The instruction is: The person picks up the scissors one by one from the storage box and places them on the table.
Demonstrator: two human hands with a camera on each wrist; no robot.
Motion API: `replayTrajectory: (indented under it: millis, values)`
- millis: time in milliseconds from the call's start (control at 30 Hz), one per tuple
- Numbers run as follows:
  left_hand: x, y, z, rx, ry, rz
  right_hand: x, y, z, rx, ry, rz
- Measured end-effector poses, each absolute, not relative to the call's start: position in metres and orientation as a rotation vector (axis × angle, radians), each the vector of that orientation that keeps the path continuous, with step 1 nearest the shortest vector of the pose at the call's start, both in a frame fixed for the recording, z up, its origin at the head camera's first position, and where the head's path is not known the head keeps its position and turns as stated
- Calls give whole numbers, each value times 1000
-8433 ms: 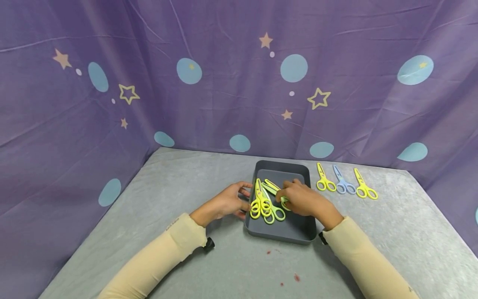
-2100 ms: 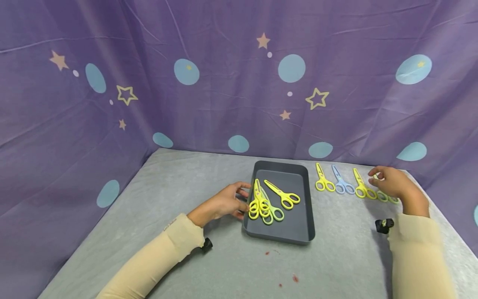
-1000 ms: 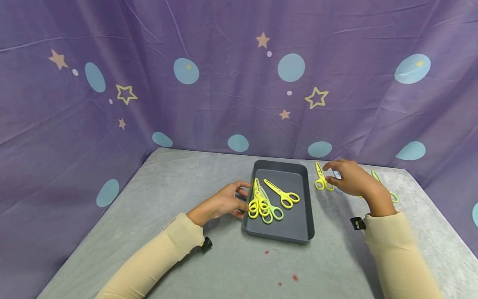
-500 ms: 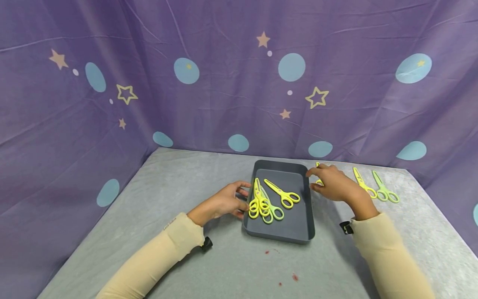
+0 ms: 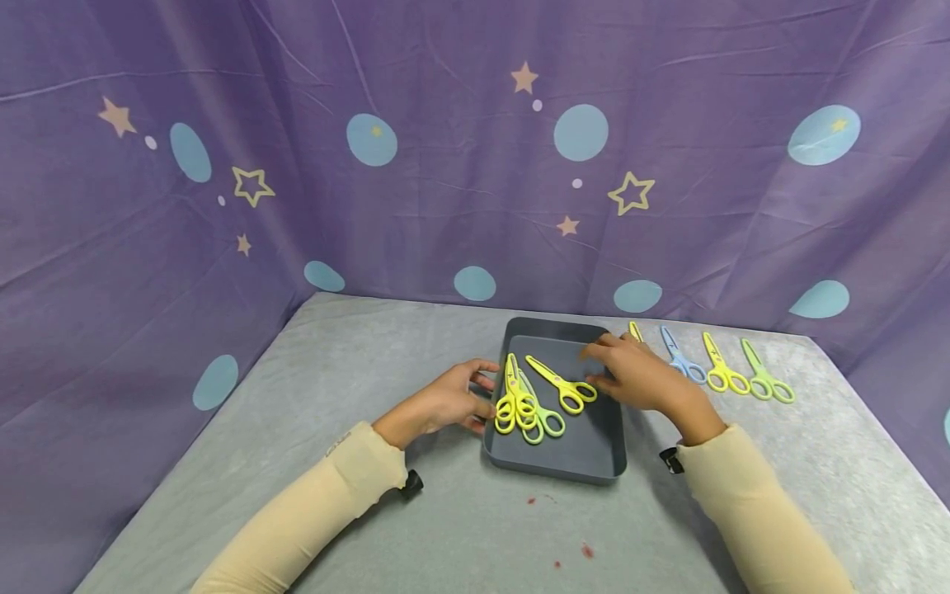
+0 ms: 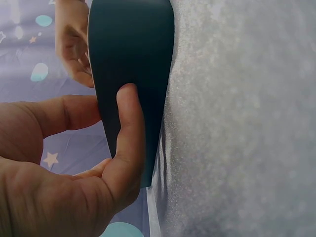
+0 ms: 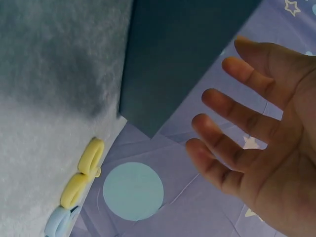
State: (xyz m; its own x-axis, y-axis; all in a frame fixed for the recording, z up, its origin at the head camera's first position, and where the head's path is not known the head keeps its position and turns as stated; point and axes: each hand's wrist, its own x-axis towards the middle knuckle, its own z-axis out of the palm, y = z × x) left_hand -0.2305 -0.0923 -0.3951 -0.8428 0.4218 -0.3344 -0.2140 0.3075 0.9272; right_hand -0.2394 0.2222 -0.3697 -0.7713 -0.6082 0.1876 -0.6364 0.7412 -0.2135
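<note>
A dark grey tray [image 5: 586,450] holds several scissors. Yellow scissors [image 5: 512,379] overlap green scissors [image 5: 542,413] along its left side, and one yellow pair [image 5: 562,387] lies apart in the middle. My left hand [image 5: 445,402] pinches the tray's left wall; in the left wrist view one digit presses the outside and another reaches over the rim. Over the tray's right wall hovers my right hand [image 5: 641,375], close to the separate yellow pair. Its fingers are spread and hold nothing, as the right wrist view shows.
Right of the tray, scissors lie in a row with their tips pointing back: yellow [image 5: 634,330], partly covered by my right hand, then blue [image 5: 674,350], yellow [image 5: 714,355] and green [image 5: 754,360]. A purple curtain [image 5: 445,223] stands behind the grey table [image 5: 386,346].
Green scissors from the tray now lie at the row's right end. My right hand let go and moved left from there, back over the tray. My left hand has stayed put.
</note>
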Motion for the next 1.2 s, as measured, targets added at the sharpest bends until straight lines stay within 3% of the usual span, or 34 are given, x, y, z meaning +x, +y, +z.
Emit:
replayTrajectory:
  millis: [1200]
  values:
    - [-232, -92, -396, 185, 2051, 1568, -236, 196, -393, 1235, -2906, 321]
